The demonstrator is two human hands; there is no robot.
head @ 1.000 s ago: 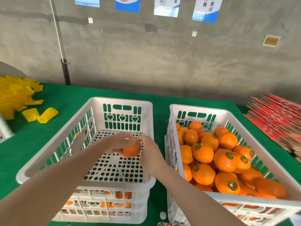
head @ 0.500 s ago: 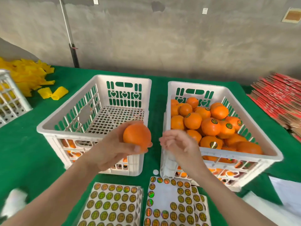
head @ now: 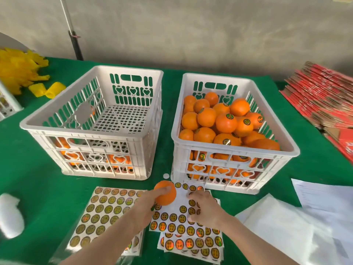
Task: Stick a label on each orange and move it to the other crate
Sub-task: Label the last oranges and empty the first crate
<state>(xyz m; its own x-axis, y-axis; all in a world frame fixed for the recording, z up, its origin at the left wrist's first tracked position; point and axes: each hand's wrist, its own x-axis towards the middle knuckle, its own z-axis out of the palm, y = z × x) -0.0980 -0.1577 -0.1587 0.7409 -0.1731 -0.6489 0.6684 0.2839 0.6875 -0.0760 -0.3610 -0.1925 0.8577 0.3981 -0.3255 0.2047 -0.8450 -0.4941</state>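
Observation:
My left hand [head: 146,208] grips an unlabelled orange [head: 165,196] just above the near label sheet [head: 183,227]. My right hand [head: 207,207] is beside it, fingers curled down onto that sheet, pinching at a round gold label. A second, fuller label sheet [head: 107,213] lies to the left. The left white crate [head: 91,131] has a bare perforated floor and is stacked on a crate holding oranges. The right white crate [head: 235,152] is heaped with oranges [head: 226,122], many bearing labels.
Green cloth covers the table. Yellow foam nets [head: 17,71] are piled at the back left, beside another white crate [head: 5,104]. Red flat cartons [head: 321,100] are stacked at the right. White papers [head: 305,217] lie near right, and white foam [head: 9,215] near left.
My left hand carried the orange from over the left crate back toward me and down to the label sheets. My right hand dropped onto the sheet. The view tilted downward.

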